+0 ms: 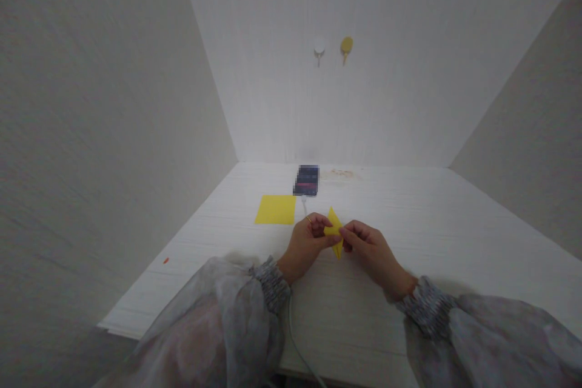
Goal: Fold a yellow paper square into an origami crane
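A small folded piece of yellow paper is held just above the white table, pointed at top and bottom. My left hand pinches its left side, fingers curled, with a ring on one finger. My right hand pinches its right side, fingers closed too. Both hands meet at the paper's middle. Grey sheer sleeves with gathered cuffs cover both forearms.
A flat yellow paper square lies on the table left of the hands. A phone lies behind them, with a white cable running from it toward me. Two hooks hang on the back wall. Walls close in left and right.
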`<state>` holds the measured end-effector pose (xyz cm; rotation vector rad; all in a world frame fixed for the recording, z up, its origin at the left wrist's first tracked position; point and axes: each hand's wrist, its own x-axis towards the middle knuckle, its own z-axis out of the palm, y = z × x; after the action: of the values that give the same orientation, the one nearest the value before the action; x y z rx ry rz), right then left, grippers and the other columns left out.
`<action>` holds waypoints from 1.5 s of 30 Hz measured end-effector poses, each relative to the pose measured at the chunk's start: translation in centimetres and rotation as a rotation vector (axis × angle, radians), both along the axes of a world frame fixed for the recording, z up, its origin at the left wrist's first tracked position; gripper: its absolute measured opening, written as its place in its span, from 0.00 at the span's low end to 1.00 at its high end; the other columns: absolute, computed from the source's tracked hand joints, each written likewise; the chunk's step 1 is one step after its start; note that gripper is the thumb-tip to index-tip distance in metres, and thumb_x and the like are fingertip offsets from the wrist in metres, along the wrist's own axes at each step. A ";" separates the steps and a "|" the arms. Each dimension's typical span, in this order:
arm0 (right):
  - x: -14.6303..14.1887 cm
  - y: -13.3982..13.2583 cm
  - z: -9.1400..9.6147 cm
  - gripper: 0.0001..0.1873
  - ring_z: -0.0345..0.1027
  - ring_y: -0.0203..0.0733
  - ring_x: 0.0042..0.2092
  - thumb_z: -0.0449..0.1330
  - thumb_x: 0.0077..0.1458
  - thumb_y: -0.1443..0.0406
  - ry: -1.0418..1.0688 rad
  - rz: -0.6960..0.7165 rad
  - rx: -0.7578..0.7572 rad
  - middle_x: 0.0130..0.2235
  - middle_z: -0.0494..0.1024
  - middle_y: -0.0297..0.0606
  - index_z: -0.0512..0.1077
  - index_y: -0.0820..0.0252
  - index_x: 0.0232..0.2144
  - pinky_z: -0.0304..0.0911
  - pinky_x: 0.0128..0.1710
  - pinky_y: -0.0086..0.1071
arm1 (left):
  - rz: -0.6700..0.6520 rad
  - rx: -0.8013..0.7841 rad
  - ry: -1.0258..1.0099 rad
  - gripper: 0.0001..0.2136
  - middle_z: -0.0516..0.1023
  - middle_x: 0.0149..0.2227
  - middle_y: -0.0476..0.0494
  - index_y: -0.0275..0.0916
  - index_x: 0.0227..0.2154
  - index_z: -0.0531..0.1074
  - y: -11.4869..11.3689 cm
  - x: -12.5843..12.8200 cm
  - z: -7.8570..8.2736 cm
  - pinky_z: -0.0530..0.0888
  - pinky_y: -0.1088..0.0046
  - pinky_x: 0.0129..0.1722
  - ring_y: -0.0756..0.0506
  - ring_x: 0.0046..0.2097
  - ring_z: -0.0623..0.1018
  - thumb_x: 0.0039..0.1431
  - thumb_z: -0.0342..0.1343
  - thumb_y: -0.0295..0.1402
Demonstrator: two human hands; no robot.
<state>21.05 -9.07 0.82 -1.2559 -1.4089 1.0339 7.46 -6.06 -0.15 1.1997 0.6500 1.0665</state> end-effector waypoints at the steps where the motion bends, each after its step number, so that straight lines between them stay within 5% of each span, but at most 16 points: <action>1: -0.1 0.0 0.1 0.12 0.59 0.33 0.24 0.52 0.47 0.58 0.001 0.000 0.023 0.20 0.65 0.30 0.64 0.60 0.21 0.56 0.24 0.27 | 0.029 0.003 -0.001 0.15 0.70 0.25 0.52 0.35 0.28 0.62 0.0 0.0 0.1 0.66 0.77 0.29 0.54 0.27 0.70 0.36 0.61 0.29; 9: -0.6 -0.3 0.0 0.12 0.64 0.33 0.25 0.53 0.47 0.58 0.030 0.171 -0.078 0.23 0.71 0.33 0.66 0.62 0.23 0.60 0.27 0.27 | 0.183 0.020 -0.056 0.14 0.71 0.26 0.50 0.36 0.28 0.61 0.0 0.1 0.6 0.67 0.76 0.30 0.53 0.29 0.71 0.37 0.60 0.27; 17: -0.7 -0.3 -0.2 0.12 0.62 0.32 0.20 0.53 0.47 0.59 -0.101 0.137 -0.090 0.20 0.70 0.33 0.66 0.61 0.20 0.58 0.21 0.26 | 0.247 -0.038 -0.040 0.15 0.71 0.25 0.50 0.35 0.28 0.63 0.1 0.1 0.3 0.66 0.76 0.29 0.53 0.27 0.71 0.35 0.61 0.28; 41: -0.6 -0.9 -0.4 0.12 0.63 0.31 0.17 0.54 0.44 0.58 0.086 0.166 -0.234 0.17 0.70 0.30 0.61 0.61 0.20 0.60 0.18 0.26 | 0.328 -0.071 -0.106 0.16 0.67 0.24 0.53 0.36 0.28 0.62 0.4 0.1 0.3 0.64 0.78 0.29 0.55 0.26 0.67 0.33 0.62 0.30; 45: -0.4 -0.7 -0.6 0.11 0.63 0.31 0.19 0.53 0.46 0.58 0.051 0.137 -0.142 0.19 0.70 0.31 0.61 0.61 0.21 0.60 0.20 0.27 | 0.348 -0.098 -0.132 0.17 0.67 0.24 0.53 0.36 0.28 0.61 0.6 -0.1 0.2 0.65 0.78 0.29 0.55 0.27 0.68 0.34 0.61 0.30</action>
<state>20.64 -9.74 0.23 -1.2381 -1.4182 1.2699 7.39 -5.49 0.04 0.9419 0.8167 1.3749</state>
